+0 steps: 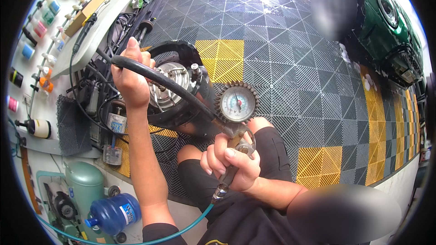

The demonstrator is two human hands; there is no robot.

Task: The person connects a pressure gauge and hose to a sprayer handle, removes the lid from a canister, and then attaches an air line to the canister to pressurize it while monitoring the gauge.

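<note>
My right hand (240,165) is wrapped round the handle of a tire inflator gun. Its round dial gauge (237,103), in a black ribbed rubber guard, faces up above my fist. A thick black rubber hose (177,90) runs from the gun up to my left hand (132,81), which grips it near its far end, thumb pointing up. A teal air hose (200,220) joins the bottom of the handle through a metal coupling (220,193). Behind the black hose stands a dark tank (200,124) with a metal lid (171,79), partly hidden by my left hand.
Interlocking grey and yellow tiles (281,77) cover the floor. At left are a white shelf (97,27), spray bottles (47,13) on the wall, and tangled black cables. Lower left hold a green compressor tank (85,174) and a blue water jug (116,213). A green car (377,22) stands far right.
</note>
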